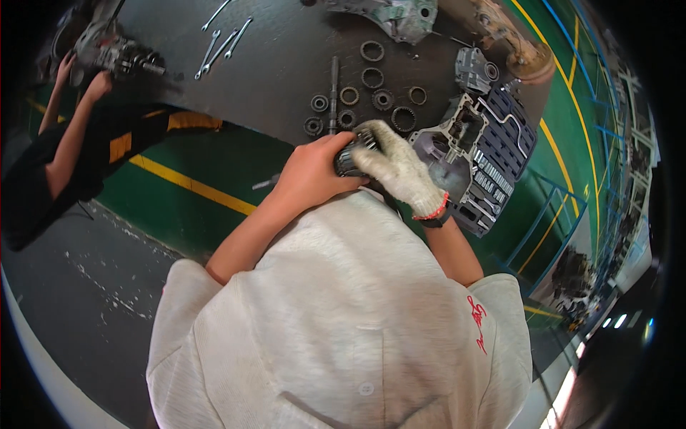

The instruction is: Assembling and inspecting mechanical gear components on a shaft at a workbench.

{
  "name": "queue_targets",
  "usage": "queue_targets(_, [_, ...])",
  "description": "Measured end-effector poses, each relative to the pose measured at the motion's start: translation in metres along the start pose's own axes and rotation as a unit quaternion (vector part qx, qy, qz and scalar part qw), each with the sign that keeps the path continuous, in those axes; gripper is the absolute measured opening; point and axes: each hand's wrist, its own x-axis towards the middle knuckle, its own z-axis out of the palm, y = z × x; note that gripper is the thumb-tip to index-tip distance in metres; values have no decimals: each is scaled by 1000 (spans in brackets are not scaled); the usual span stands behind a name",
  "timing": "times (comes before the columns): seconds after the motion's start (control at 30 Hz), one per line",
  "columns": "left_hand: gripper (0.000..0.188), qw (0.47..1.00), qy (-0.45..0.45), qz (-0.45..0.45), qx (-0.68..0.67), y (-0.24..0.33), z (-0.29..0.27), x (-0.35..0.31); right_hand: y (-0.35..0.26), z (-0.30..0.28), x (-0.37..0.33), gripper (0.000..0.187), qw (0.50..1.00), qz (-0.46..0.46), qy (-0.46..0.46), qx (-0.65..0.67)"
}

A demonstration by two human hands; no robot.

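Note:
My bare left hand [311, 169] is wrapped round the left side of a dark toothed gear [347, 159], held at the table's near edge. Over its right side curls my right hand [401, 169], in a whitish work glove, its thumb and fingers on the gear. The hands hide part of it. Just beyond them a long metal shaft [334, 89] points away from me. Around that shaft lie several loose gears and rings, among them a small gear [313, 126], a gear [383, 99] and a toothed ring [404, 119].
Several wrenches [244, 38] lie at the far left of the dark table [279, 79]. An open gearbox housing [437, 146] and a tool case [511, 132] stand at the right, a larger casing [400, 18] at the back. At far left, a co-worker's hands touch a gear assembly [118, 53].

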Motion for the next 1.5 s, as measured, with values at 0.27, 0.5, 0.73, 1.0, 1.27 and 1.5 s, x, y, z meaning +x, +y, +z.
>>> queue_targets(0.27, [59,973,-39,-216,-65,-53,2,-13,89,0,93,83,946,149,151,-245])
queue_targets(0.5, [58,969,-44,-235,-68,-52,-13,-14,194,15,149,85,902,239,131,-336])
queue_targets(0.73, [59,969,-44,-228,-78,-53,-11,-11,205,31,144,85,894,228,168,-347])
queue_targets(1.0, [59,969,-55,-226,-86,-64,-9,-16,197,65,102,80,912,104,303,-256])
queue_targets(1.27, [59,975,-69,-179,-108,-55,-19,-14,219,99,93,63,917,103,67,-379])
queue_targets(1.5, [60,975,-68,-142,-154,-46,-24,-17,165,70,56,71,963,177,197,55])
